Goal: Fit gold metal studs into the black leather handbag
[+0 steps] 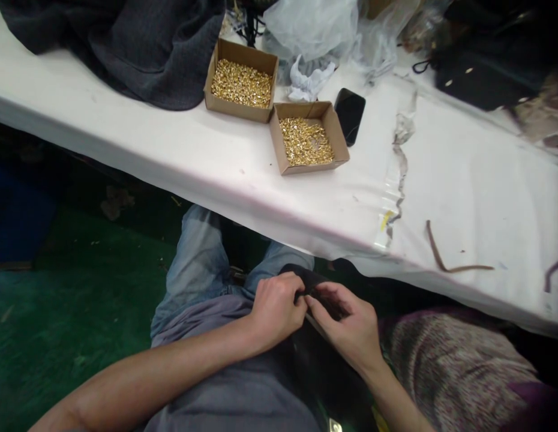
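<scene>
A piece of dark cloth (330, 366) lies over my lap below the table's front edge. My left hand (279, 305) is closed, its thumb and fingers pinching the cloth near its upper part. Close against it, my right hand (351, 324) has its thumb and curled fingers on the same cloth, with the fingertips of both hands almost meeting. Any small piece between the fingertips is hidden. On the table, two cardboard boxes, the nearer box (309, 170) and the farther box (236, 114), hold many small gold-coloured metal pieces (306, 142).
A phone (350, 117) lies beside the nearer box. Dark fabric (157, 54) covers the table's far left; plastic bags (312, 27) lie at the back. A bent brown strip (441, 264) rests on the white table (243, 162). Another person's patterned clothing (459, 366) is close on my right.
</scene>
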Action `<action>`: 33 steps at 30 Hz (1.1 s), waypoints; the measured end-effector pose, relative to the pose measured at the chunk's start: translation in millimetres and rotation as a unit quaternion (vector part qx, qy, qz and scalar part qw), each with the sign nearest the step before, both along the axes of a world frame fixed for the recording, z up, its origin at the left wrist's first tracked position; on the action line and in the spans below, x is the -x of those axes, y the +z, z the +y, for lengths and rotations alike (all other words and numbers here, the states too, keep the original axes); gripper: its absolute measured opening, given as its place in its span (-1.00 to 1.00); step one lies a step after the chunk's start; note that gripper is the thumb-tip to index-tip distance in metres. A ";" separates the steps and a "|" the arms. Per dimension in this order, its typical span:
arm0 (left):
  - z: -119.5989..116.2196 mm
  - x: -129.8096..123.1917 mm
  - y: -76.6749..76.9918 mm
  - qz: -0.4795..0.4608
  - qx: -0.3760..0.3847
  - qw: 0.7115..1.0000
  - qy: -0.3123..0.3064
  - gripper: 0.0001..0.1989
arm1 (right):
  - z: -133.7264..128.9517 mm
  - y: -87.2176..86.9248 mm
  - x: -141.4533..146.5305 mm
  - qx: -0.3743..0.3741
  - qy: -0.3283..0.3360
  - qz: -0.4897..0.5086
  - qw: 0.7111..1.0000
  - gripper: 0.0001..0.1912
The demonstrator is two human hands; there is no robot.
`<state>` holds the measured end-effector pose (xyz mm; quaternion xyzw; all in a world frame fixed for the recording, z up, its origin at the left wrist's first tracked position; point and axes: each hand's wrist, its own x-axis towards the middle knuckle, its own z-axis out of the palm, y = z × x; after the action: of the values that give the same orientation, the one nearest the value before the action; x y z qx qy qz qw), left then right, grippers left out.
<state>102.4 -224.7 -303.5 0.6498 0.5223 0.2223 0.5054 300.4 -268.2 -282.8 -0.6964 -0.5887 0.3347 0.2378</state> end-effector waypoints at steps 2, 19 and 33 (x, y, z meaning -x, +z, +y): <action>-0.7 0.1 -0.6 -0.012 -0.004 1.000 0.000 -0.88 | 0.2 1.9 2.3 -0.004 -0.010 -0.007 1.000 -0.73; -2.6 1.8 3.0 -0.066 -0.022 0.998 -0.006 -0.94 | 3.4 12.9 13.4 -0.015 -0.063 -0.077 0.995 -0.78; 6.1 7.3 -1.7 -0.043 -0.012 0.998 -0.041 -0.85 | 10.3 12.0 4.1 -0.053 0.040 -0.089 0.994 -0.88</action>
<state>95.2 -218.6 -305.2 0.6667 0.4703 0.2352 0.5282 296.3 -257.9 -270.8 -0.6853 -0.6522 0.2486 0.2075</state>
